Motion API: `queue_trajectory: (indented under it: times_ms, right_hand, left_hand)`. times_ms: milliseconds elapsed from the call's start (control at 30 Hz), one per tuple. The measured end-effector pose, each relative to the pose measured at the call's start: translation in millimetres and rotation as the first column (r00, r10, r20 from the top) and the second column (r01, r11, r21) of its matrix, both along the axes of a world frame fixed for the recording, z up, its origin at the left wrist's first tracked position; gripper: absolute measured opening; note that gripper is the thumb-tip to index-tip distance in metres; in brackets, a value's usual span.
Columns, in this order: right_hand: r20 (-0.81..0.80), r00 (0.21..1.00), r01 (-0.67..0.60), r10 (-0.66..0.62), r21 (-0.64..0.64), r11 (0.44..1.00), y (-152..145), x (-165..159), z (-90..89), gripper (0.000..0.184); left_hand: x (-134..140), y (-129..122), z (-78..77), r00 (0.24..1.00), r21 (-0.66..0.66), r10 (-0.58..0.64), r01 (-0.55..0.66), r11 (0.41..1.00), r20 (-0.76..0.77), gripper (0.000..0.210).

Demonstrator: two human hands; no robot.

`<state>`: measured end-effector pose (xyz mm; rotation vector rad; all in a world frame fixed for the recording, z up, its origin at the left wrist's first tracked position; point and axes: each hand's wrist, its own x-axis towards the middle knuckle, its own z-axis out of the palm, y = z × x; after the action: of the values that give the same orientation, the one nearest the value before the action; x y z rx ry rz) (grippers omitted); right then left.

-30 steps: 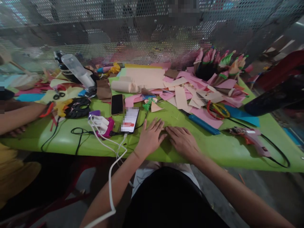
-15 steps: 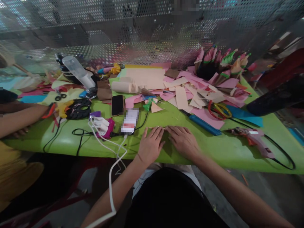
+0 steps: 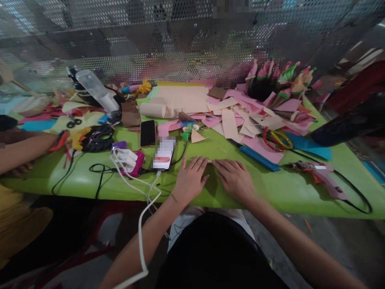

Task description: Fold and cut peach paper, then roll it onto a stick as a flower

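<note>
Both hands lie flat, palms down, on the green desk [image 3: 282, 188] near its front edge, fingers spread and holding nothing. The left hand [image 3: 190, 181] and right hand [image 3: 236, 180] rest side by side, fingertips almost meeting. Just left of the left hand lies a phone [image 3: 164, 153] with a white cable [image 3: 140, 224] plugged in. Farther right lie a blue cutter [image 3: 258, 157], red-and-yellow scissors [image 3: 277, 138] and a glue gun [image 3: 323, 176]. Pink and peach paper pieces [image 3: 230, 120] cover the far side.
</note>
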<state>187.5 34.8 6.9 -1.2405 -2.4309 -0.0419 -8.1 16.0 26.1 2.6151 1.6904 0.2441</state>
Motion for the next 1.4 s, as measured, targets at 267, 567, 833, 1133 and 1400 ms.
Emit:
queue_trajectory:
  times_ms: [267,567,833,1133,1400]
  right_hand:
    - [0.050,0.999,0.025,-0.021,-0.082,0.996,5.5,-3.9,6.1,0.039]
    - [0.100,0.995,-0.017,0.021,-0.040,0.999,0.1,-3.4,9.7,0.037]
    - [0.113,0.994,-0.008,0.014,-0.053,0.999,-0.6,-4.4,10.2,0.039]
    - [0.137,0.990,-0.021,0.025,-0.025,0.999,-1.5,-3.6,11.6,0.038]
    - [0.102,0.994,-0.024,0.023,0.011,1.000,-2.7,-2.7,1.7,0.041]
  left_hand:
    - [0.8,10.0,-0.2,1.000,0.009,-0.015,0.015,1.000,0.010,0.049]
    - [1.3,0.0,-2.1,1.000,0.008,-0.011,0.010,1.000,0.011,0.050]
    - [3.1,1.8,-1.7,1.000,0.003,-0.008,0.008,1.000,-0.006,0.052]
    - [6.1,0.0,-4.0,1.000,0.004,-0.006,0.006,1.000,0.002,0.053]
    - [7.0,-1.0,-5.2,1.000,0.020,-0.012,0.012,1.000,-0.012,0.056]
